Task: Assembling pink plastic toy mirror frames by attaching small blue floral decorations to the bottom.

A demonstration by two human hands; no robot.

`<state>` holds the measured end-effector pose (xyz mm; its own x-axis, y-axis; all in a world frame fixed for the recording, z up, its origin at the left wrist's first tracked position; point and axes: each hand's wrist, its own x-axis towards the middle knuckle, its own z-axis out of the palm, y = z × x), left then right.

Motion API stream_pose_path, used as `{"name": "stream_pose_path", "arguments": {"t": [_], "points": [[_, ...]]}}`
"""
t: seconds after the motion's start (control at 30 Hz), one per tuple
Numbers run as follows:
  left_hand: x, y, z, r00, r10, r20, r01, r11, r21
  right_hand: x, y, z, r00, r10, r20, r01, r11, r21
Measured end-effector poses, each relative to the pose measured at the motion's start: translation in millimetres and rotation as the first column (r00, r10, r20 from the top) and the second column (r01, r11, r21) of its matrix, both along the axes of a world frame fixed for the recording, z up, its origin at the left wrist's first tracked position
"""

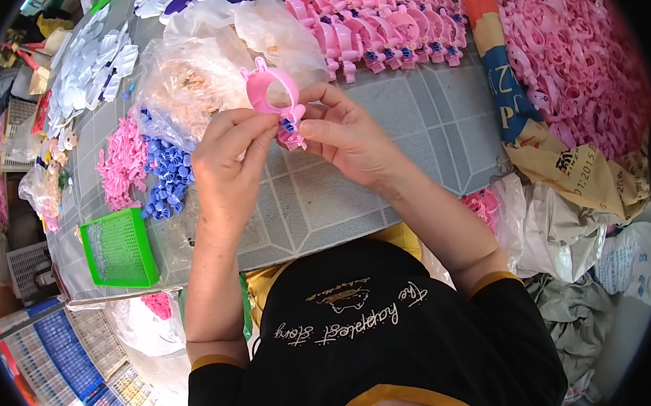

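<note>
Left hand [224, 151] and right hand [349, 137] pinching pink ring [260, 94] low down, likely steadying blue piece [288, 124]; blue pile [165, 176] near left hand, probably for reach

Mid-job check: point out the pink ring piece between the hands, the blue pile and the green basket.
Pink ring piece [259, 93]: head view, on the ring's left wall.
Blue pile [166, 175]: head view, near its middle.
Green basket [144, 249]: head view, on its right side.
</note>
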<state>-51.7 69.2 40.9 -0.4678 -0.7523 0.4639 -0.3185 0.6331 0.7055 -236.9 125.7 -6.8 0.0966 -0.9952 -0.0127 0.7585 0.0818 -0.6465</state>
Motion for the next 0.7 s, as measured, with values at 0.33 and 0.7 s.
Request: {"name": "stream_pose_path", "arguments": {"t": [0.33, 0.7], "points": [[-17, -45, 5, 0.978, 0.197, -0.073, -0.205, 0.97, -0.13, -21, -7, 3, 0.93, -0.332, 0.155, 0.342, 0.939, -0.035], [-66, -113, -34, 0.677, 0.157, 0.719, 0.041, 0.967, -0.25, -32, -11, 4, 0.923, -0.3, 0.241, 0.315, 0.949, -0.025]]}}
